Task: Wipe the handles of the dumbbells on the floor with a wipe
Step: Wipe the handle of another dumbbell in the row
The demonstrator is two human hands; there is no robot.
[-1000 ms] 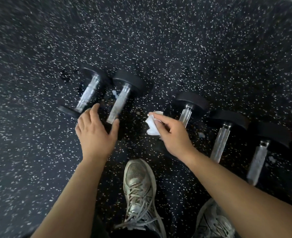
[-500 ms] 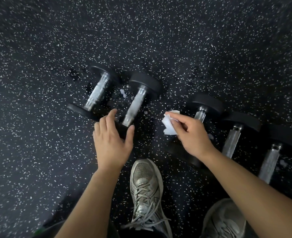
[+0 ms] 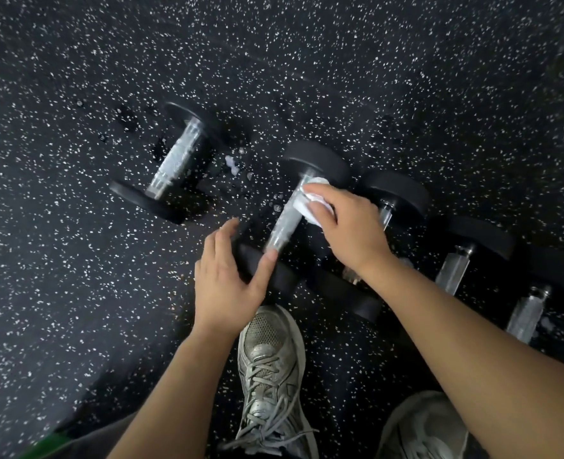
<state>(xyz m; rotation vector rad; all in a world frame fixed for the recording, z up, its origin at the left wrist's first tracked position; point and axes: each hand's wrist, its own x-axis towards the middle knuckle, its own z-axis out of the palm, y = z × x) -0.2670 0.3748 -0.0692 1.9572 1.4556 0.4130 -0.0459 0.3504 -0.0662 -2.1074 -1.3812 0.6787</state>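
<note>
Floor: black rubber gym matting flecked all over with small white and grey specks, filling the whole view, with a faint curved seam across the upper part, a few wet-looking dark patches at upper left, and dim, even lighting.

Right hand curled (fingers pinched), left hand splayed
</note>
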